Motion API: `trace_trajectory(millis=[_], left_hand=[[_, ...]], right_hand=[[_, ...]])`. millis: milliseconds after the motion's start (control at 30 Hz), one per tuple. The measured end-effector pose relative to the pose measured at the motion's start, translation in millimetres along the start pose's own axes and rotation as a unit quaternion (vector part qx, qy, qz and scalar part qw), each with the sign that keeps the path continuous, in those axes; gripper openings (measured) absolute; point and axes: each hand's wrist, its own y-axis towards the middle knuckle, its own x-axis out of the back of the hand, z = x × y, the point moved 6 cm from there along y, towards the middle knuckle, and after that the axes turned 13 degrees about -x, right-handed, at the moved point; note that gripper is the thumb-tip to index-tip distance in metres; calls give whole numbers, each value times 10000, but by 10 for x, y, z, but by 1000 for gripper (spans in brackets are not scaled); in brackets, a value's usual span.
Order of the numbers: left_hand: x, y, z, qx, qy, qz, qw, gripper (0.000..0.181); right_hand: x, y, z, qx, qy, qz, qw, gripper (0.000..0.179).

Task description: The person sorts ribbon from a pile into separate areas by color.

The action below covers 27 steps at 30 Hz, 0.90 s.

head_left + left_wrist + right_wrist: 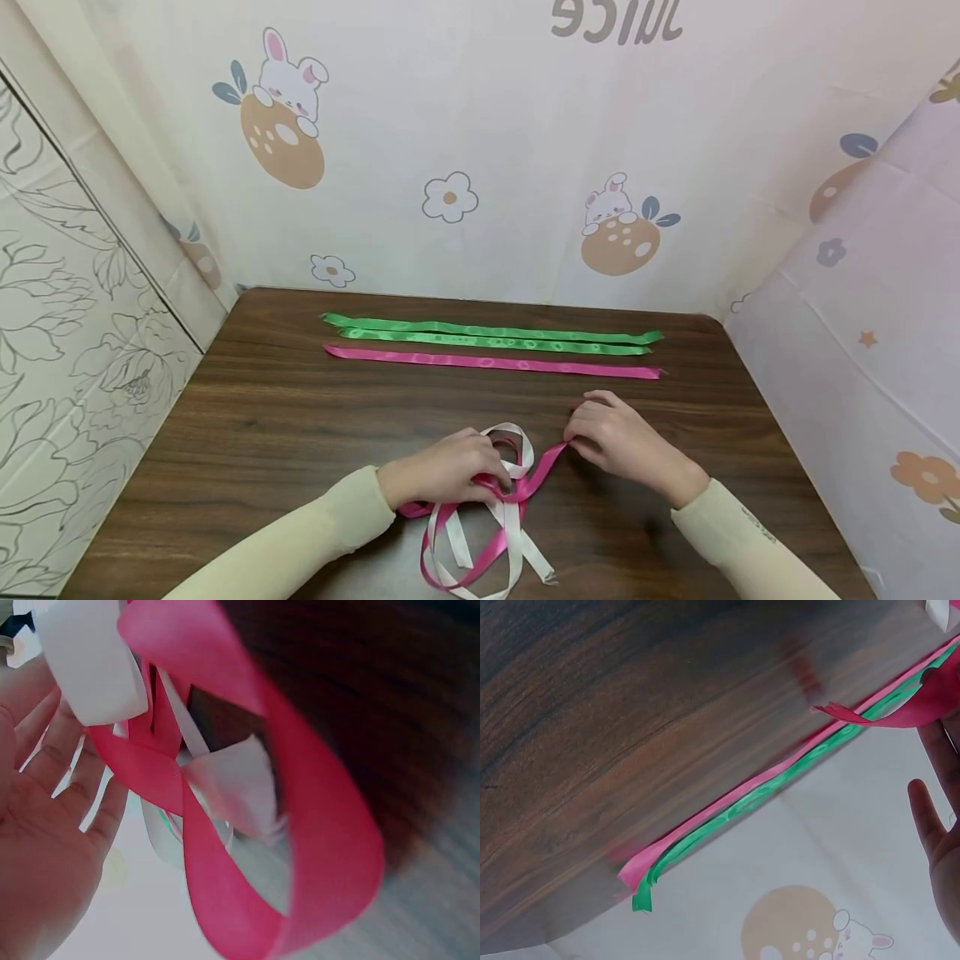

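A white ribbon (513,533) and a pink ribbon (491,550) lie looped and crossed near the front of the table. My left hand (442,468) holds them at the crossing with thumb and fingers; its palm shows beside the pink loop (330,825) and a white loop (94,664) in the left wrist view. To the right, my right hand (618,437) pinches a pink length (542,473) that rises from the crossing. Its loose, frayed end (847,714) sticks out past the fingers in the right wrist view. How the ribbons cross under the left fingers is hidden.
Two green ribbons (491,332) lie straight along the back of the dark wooden table (285,433). A straight pink ribbon (491,362) runs parallel in front of them. Behind the table hangs a printed curtain (450,108), with more patterned sheeting on both sides.
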Motion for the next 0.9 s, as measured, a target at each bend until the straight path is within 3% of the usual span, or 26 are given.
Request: trace_trajectory(millis=[200,333,467,667,833,900], left_hand=[[119,-63,7,-47,-291,-344,9990,16],[263,-133,14,-30,-787,-686,9945,17],[427,-223,26,203,-1392,-944,9856,19],[704,-373,22,471,-1660,-1279,9767,19],[915,-494,20,643,-1829,-1520,9692,19],[987,-552,30,764,-1872,-1591,9663,20]], right_hand=[[72,-1,-56,-206,66,-121,9997,24],[146,-13,-93,-316,107,-195,9993,26],[238,-24,-123,-412,230,-263,9985,20],[398,-21,-134,-415,374,-521,9971,8],[576,7,-149,-379,587,-981,9927,43],[645,14,-162,-435,650,-1153,9902,47]])
